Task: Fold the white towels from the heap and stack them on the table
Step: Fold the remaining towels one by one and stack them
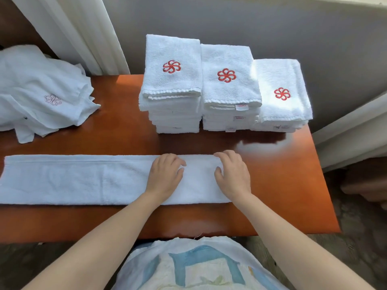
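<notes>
Towel strip point(83, 178) lies on a reddish table point(282, 185) by a grey wall point(293, 28). The left hand point(165, 174) and right hand point(232, 174) rest open-fingered on it. Behind are three stacks point(228, 80) and one heap point(41, 91).

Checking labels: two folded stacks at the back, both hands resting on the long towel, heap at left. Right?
No: the head view shows three stacks, not two. The rest holds: left hand and right hand rest on the long towel, heap at left.

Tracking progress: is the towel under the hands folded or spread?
Partly folded: the towel lies as a long narrow strip, an overlapped layer showing.
</notes>
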A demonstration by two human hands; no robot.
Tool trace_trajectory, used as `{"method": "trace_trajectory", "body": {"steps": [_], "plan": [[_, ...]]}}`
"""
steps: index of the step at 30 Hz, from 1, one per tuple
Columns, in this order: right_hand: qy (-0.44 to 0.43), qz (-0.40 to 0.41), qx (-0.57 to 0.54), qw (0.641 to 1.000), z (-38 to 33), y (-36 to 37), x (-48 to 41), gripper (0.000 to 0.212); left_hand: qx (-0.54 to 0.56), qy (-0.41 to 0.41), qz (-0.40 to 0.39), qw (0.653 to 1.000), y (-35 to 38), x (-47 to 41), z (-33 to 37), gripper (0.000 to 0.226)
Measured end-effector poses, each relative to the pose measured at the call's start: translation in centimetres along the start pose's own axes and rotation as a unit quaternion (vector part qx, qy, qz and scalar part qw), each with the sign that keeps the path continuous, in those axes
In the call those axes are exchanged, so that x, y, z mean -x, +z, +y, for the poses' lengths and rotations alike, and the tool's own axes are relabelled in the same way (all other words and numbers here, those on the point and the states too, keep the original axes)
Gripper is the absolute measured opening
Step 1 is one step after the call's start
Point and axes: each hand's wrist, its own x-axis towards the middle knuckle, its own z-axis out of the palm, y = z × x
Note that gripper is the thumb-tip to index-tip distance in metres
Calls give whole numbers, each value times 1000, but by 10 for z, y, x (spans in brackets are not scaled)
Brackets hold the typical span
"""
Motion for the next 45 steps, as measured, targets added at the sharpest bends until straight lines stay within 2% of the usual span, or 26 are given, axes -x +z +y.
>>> {"method": "trace_trajectory", "body": {"steps": [2, 4, 8, 11, 17, 21, 24, 27, 30, 40, 45], "plan": [[-74, -50, -21, 996, -11, 13, 3, 44, 1, 1, 0, 1000, 5, 12, 2, 14], [-107, -126, -27, 986, -19, 28, 4, 51, -11, -2, -9, 1000, 11, 24, -1, 18], [-121, -189, 74, 972, -12, 57, 10, 62, -45, -32, -87, 995, 21, 41, -13, 48], [-103, -184, 110, 971, -5, 64, 14, 64, -115, -50, -149, 981, 27, 46, -22, 59], [-87, -168, 147, 971, -2, 70, 15, 64, -159, -96, -136, 973, 27, 52, -54, 65], [-59, -175, 149, 972, -13, 69, 15, 66, -171, -87, -147, 970, 24, 53, -69, 65], [-45, -156, 125, 979, -41, 71, 12, 69, -149, -84, -147, 974, 24, 53, -67, 64], [-113, -151, 102, 977, -78, 81, 11, 67, -135, -60, -158, 976, 21, 53, -74, 64], [-125, -165, 76, 975, -112, 94, 9, 64, -113, -15, -173, 978, 10, 56, -97, 61], [-115, -185, 92, 972, -215, 137, 8, 66, -133, -43, -190, 972, -47, 87, -226, 64], [-133, -182, 85, 970, -271, 165, 8, 66, -154, -91, -198, 964, -71, 103, -292, 65]]}}
